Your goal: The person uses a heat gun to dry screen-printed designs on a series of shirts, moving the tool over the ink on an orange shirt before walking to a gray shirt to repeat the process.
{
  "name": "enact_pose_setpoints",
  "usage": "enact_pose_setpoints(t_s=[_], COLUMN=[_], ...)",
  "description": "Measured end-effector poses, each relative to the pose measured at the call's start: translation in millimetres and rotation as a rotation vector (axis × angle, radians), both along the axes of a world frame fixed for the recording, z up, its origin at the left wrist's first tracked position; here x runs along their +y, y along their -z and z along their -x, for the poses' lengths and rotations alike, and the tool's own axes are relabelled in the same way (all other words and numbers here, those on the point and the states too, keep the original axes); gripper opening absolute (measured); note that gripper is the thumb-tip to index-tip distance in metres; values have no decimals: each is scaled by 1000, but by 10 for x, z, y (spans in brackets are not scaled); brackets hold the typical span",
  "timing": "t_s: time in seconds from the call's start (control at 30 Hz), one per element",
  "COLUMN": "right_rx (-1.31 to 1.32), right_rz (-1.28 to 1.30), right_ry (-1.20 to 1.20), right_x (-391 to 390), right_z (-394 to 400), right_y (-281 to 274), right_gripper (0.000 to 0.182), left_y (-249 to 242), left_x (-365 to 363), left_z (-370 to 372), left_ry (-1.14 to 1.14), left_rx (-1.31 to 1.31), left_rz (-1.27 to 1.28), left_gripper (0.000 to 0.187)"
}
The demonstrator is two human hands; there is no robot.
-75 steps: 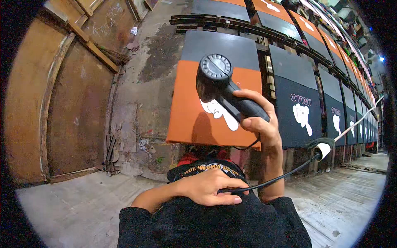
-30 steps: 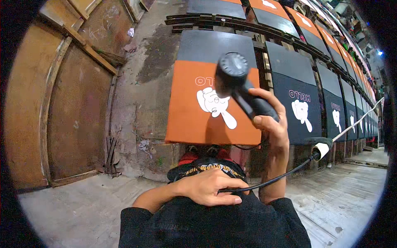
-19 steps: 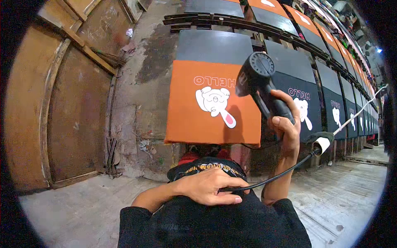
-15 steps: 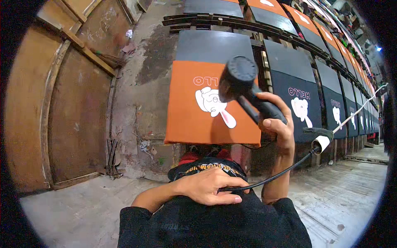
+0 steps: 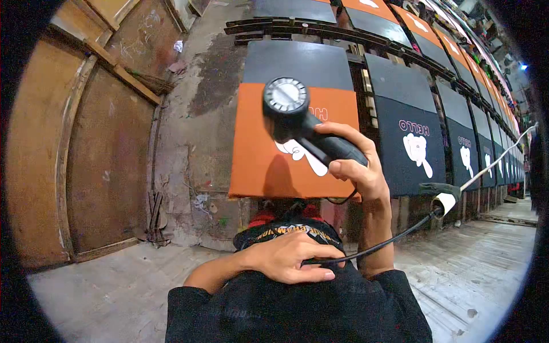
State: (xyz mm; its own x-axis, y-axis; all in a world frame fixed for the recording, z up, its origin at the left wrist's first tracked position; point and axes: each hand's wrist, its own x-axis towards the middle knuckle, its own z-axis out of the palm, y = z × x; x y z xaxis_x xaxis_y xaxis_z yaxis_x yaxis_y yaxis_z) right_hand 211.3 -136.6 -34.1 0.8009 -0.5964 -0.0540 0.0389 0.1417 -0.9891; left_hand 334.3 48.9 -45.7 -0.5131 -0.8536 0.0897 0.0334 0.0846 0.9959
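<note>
My right hand (image 5: 364, 171) is wrapped round the handle of a black hair dryer (image 5: 287, 108), held above an orange fabric panel (image 5: 249, 151). The dryer's round ridged end faces up toward me and covers part of the white rabbit print (image 5: 311, 160) and its lettering. At my waist, my left hand (image 5: 297, 258) has its fingers closed on the black power cord (image 5: 394, 244). The cord runs right to a white connector (image 5: 445, 202), which joins a pale cable (image 5: 494, 160). The orange panel lies flat on a grey board (image 5: 300, 63).
Dark printed panels (image 5: 409, 137) on similar boards stretch away to the right. Another row with orange panels (image 5: 420, 27) lies beyond a wooden rail (image 5: 286, 27). Wooden wall panels (image 5: 108, 160) stand on the left, with a bundle of sticks (image 5: 155, 214) at their foot.
My right hand has swung the hair dryer left across the orange panel, uncovering its right side and covering the middle of the print. My left hand stays on the cord.
</note>
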Motion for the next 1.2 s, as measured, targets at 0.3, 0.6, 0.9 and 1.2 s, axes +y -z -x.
enact_pose_setpoints(t_s=[0.3,0.6,0.9,1.2], right_rx=[91,73,40,30], right_rz=[7,50,13,30], right_ry=[205,222,86,121], right_x=[76,154,148,222], right_z=[564,589,159,148], right_y=[-43,-9,2,15], right_gripper=[68,70,64,63], left_y=[73,74,53,77], left_x=[21,-11,-17,10], left_z=[1,-5,-25,-10], left_ry=[-14,-5,18,-9], left_rx=[14,26,11,32], left_rz=[16,28,21,44], left_gripper=[37,37,34,34])
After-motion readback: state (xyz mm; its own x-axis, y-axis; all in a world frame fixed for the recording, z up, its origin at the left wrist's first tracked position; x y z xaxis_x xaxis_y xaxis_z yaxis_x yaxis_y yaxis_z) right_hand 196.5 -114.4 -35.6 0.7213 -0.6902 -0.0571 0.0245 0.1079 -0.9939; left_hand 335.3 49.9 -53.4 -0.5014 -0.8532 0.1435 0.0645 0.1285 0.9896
